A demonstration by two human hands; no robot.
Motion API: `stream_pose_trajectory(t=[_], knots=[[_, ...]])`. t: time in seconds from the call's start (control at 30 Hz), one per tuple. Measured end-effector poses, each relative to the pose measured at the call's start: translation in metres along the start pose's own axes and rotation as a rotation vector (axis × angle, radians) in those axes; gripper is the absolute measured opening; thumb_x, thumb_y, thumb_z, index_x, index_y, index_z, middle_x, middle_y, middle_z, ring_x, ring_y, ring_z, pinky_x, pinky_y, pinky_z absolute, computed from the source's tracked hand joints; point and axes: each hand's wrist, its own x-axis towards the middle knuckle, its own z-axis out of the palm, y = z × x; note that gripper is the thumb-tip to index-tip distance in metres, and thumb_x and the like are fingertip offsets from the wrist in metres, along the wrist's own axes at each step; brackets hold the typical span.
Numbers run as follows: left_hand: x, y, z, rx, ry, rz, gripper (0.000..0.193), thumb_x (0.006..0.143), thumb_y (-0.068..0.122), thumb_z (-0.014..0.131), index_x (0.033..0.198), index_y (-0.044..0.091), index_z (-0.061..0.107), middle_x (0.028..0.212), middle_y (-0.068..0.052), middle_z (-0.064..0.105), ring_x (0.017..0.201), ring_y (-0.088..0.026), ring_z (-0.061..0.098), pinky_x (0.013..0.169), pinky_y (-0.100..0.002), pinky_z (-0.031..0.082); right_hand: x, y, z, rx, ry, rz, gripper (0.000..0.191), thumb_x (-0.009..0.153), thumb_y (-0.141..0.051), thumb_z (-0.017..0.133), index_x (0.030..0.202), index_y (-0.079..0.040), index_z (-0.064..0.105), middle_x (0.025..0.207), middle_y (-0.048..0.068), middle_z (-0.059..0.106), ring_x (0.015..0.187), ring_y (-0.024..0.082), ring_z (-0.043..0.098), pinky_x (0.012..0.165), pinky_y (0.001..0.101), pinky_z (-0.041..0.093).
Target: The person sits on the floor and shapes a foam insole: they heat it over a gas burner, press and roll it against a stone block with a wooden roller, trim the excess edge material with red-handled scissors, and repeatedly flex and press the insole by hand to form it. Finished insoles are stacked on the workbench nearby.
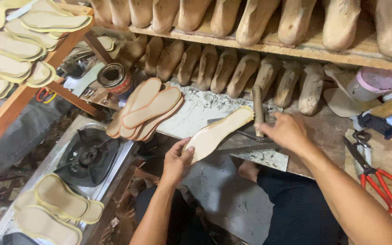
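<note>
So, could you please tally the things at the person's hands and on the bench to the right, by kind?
Insole held in the left hand: 1 insole
Wooden-handled tool in the right hand: 1 tool
Red-handled scissors on the bench at right: 1
Gas burner at lower left: 1
Total: 4

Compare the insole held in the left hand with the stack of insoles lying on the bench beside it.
The held insole is single, pale cream, gripped at its heel end by the left hand and raised off the bench. The stacked insoles are several, fanned flat on the bench, tan with orange-brown edging, untouched. Both share the same foot-shaped outline, pointing up to the right.
</note>
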Motion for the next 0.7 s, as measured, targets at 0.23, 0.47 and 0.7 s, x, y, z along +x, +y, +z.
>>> stream_pose_trajectory(t=[0.23, 0.47, 0.7], knots=[[0.015, 0.002, 0.015, 0.033, -0.011, 0.02, 0.043, 0.091, 0.008, 0.068, 0.133, 0.0, 0.062, 0.105, -0.007, 0.072, 0.08, -0.012, 0.067, 0.066, -0.03, 0.059, -0.007, -0.009, 0.015, -0.119, -0.015, 0.049, 0.055, 0.085, -0.052, 0.072, 0.122, -0.012, 0.067, 0.088, 0.015, 0.078, 0.078, 0.035, 0.074, 0.074, 0.0514, 0.059], [0.019, 0.031, 0.012, 0.196, -0.139, 0.039, 0.043, 0.093, 0.012, 0.068, 0.135, -0.001, 0.063, 0.101, -0.005, 0.072, 0.079, -0.008, 0.062, 0.069, -0.024, 0.052, -0.006, 0.05, -0.02, 0.869, -0.006, 0.157, 0.045, 0.091, -0.028, 0.069, 0.129, -0.006, 0.062, 0.107, 0.006, 0.068, 0.097, 0.02, 0.064, 0.083, 0.0423, 0.053], [0.039, 0.031, 0.037, 0.266, -0.265, 0.048, 0.037, 0.095, 0.012, 0.069, 0.129, -0.004, 0.065, 0.086, -0.001, 0.067, 0.07, -0.006, 0.055, 0.062, -0.023, 0.047, -0.038, 0.036, -0.005, 1.706, -0.4, -0.048, 0.045, 0.106, -0.036, 0.067, 0.137, -0.003, 0.064, 0.094, 0.014, 0.071, 0.072, 0.023, 0.069, 0.061, 0.0353, 0.057]])
